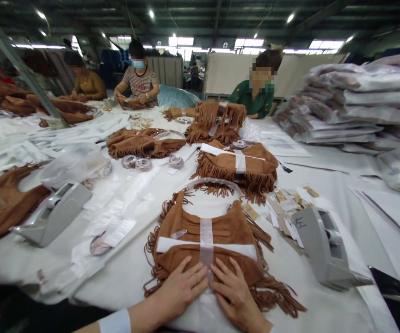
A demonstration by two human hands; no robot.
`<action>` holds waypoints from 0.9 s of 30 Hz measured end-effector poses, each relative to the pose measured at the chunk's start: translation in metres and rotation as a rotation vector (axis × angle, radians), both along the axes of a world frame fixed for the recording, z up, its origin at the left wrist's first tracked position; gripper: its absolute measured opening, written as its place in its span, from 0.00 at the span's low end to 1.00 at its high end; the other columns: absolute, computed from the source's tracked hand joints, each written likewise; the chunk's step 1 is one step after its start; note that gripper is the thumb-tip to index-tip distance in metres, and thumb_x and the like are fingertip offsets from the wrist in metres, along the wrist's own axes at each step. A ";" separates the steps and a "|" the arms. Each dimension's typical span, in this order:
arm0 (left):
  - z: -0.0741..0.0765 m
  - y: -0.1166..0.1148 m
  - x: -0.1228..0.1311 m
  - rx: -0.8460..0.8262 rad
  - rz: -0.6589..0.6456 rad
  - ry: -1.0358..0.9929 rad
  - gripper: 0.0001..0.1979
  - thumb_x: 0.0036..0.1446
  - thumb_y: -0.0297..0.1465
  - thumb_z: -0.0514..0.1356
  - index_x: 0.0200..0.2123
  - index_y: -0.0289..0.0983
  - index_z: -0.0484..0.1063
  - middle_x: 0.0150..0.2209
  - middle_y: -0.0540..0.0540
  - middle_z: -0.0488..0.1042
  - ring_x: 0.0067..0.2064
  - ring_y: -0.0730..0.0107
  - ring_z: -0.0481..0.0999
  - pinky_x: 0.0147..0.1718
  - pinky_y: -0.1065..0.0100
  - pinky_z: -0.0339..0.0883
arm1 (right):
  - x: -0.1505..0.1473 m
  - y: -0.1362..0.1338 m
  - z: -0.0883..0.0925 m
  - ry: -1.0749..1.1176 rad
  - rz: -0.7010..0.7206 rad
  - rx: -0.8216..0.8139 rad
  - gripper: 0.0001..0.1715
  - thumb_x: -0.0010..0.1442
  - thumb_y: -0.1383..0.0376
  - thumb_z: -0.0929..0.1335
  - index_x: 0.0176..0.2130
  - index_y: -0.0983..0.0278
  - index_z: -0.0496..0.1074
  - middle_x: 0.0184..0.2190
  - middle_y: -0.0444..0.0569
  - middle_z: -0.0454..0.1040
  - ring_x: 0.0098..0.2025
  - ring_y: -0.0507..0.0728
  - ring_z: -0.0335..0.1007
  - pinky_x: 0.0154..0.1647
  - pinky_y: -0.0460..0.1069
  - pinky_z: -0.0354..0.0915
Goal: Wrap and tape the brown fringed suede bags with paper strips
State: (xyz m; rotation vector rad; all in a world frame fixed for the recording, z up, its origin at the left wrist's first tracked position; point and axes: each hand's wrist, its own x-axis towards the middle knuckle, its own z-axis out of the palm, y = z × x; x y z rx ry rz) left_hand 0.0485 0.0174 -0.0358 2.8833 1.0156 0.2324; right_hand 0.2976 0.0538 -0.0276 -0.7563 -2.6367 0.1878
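A brown suede fringed bag [220, 231] lies flat on the white table in front of me, wrapped with a white paper band across and a clear tape strip [206, 243] down its middle. My left hand [179, 289] and my right hand [234, 291] both rest flat on the bag's near edge, fingers stretched out, pressing on either side of the tape strip's lower end. Neither hand holds anything. The bag's clear-wrapped handle [213, 182] arcs at its far side.
A grey tape dispenser [324, 249] stands to the right, another [52, 215] to the left. More fringed bags [237, 166] lie beyond. Stacked bagged goods [352, 101] fill the right. Three people work at the far side. Paper tags [286, 203] lie scattered nearby.
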 end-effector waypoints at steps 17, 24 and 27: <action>0.005 -0.006 0.030 -0.091 0.322 -0.233 0.10 0.66 0.34 0.53 0.46 0.43 0.72 0.55 0.48 0.71 0.51 0.65 0.67 0.46 0.59 0.57 | -0.017 -0.003 0.003 0.122 -0.110 -0.065 0.06 0.63 0.64 0.67 0.37 0.58 0.75 0.50 0.47 0.76 0.57 0.62 0.66 0.60 0.67 0.53; -0.002 -0.010 0.026 -0.091 0.322 -0.280 0.10 0.66 0.33 0.54 0.48 0.45 0.71 0.57 0.50 0.70 0.51 0.65 0.67 0.44 0.60 0.56 | -0.002 -0.048 0.014 0.061 -0.058 -0.008 0.15 0.63 0.63 0.67 0.49 0.61 0.72 0.54 0.55 0.72 0.55 0.63 0.66 0.55 0.64 0.58; 0.001 -0.009 0.026 -0.116 0.333 -0.304 0.09 0.66 0.33 0.55 0.47 0.45 0.72 0.57 0.51 0.70 0.50 0.65 0.67 0.44 0.59 0.56 | 0.000 -0.076 0.008 0.037 -0.056 -0.083 0.17 0.61 0.63 0.68 0.50 0.61 0.71 0.52 0.55 0.73 0.46 0.60 0.69 0.46 0.58 0.64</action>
